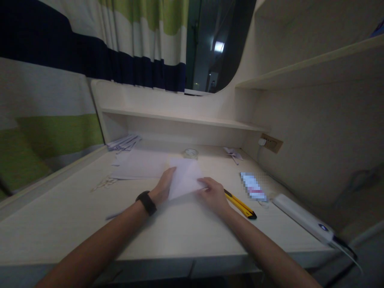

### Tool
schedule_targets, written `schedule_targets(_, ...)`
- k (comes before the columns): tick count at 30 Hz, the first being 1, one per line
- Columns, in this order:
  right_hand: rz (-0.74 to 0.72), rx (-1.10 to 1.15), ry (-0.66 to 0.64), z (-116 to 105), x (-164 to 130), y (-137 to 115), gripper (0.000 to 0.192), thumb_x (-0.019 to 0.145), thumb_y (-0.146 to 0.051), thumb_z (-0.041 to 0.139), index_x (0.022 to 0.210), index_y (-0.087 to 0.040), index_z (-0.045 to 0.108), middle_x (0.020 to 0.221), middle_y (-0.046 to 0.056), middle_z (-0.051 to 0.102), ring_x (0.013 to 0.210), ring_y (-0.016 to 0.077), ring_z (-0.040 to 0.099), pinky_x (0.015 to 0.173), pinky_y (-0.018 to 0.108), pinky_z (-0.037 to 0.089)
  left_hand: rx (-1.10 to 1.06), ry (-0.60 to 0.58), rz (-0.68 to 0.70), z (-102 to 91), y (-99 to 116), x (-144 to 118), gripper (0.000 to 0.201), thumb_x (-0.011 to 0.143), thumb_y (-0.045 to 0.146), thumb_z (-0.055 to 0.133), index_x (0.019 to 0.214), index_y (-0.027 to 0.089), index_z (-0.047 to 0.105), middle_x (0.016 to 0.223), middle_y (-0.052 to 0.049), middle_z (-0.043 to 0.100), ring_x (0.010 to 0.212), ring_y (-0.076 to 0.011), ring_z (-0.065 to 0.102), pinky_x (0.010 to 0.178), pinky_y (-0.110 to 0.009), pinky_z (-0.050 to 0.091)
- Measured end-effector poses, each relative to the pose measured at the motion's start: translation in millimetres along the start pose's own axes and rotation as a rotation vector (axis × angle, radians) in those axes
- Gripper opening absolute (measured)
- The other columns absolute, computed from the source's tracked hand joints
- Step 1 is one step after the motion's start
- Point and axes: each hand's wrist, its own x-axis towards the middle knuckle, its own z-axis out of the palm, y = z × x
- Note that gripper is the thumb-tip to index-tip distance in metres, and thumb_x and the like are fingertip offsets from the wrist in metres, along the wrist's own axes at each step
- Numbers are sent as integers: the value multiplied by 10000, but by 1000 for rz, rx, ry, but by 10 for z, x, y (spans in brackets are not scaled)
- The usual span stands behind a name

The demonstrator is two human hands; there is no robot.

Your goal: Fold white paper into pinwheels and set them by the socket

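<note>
A white sheet of paper [185, 178] is held up a little above the desk, tilted, with faint crease lines on it. My left hand [163, 186], with a dark watch on the wrist, grips its left edge; most of those fingers are behind the sheet. At the lower right edge, my right hand [212, 193] pinches the paper between thumb and fingers. Just right of that hand lies a yellow and black utility knife [240, 204]. Behind the held sheet, a flat stack of white paper [141, 162] rests on the desk.
A roll of clear tape [191, 153] sits behind the hands. Folded paper strips [124, 143] are piled back left, rubber bands [105, 183] nearer. A paper pinwheel [233, 155], a phone [253, 187] and a white power bank-like device [303, 218] with cables are on the right.
</note>
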Motion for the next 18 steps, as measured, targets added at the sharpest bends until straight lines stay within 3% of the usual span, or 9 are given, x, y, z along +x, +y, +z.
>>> schedule_targets(3, -3, 16, 8, -12, 0, 0, 264, 707, -260, 676, 969, -267, 714, 1033, 55, 660, 739, 182, 631, 694, 310, 504, -185, -7, -89, -7, 33, -9, 301, 774, 368, 501, 926, 129, 603, 808, -96, 701, 772, -246, 655, 692, -335, 506)
schedule_targets(7, -25, 64, -10, -35, 12, 5, 349, 694, -196, 668, 1031, -283, 696, 1124, 44, 635, 720, 165, 642, 644, 295, 525, -257, 65, -112, -28, 61, 6, 269, 782, 297, 480, 958, 125, 587, 811, -104, 706, 734, -242, 663, 677, -344, 519)
schedule_targets(10, 10, 79, 62, -39, 28, 15, 240, 702, -190, 649, 906, -282, 735, 1004, 35, 688, 785, 195, 648, 715, 322, 530, -272, 54, -130, -60, 66, 37, 268, 770, 265, 487, 966, 111, 586, 825, -112, 703, 742, -246, 665, 682, -348, 523)
schedule_targets(13, 119, 161, 150, -34, 60, 29, 129, 703, -250, 666, 804, -257, 746, 902, 40, 712, 831, 218, 645, 746, 340, 526, -313, -6, -144, -95, 81, 57, 282, 762, 237, 490, 992, 98, 575, 843, -114, 691, 749, -232, 661, 686, -339, 525)
schedule_targets(18, 341, 363, 197, -63, 143, 95, 177, 607, -327, 748, 715, -187, 735, 720, 44, 712, 562, 167, 601, 567, 311, 518, -218, -8, -14, -189, 180, 43, 461, 680, 129, 567, 1134, 180, 508, 851, -42, 654, 705, -174, 645, 684, -330, 529)
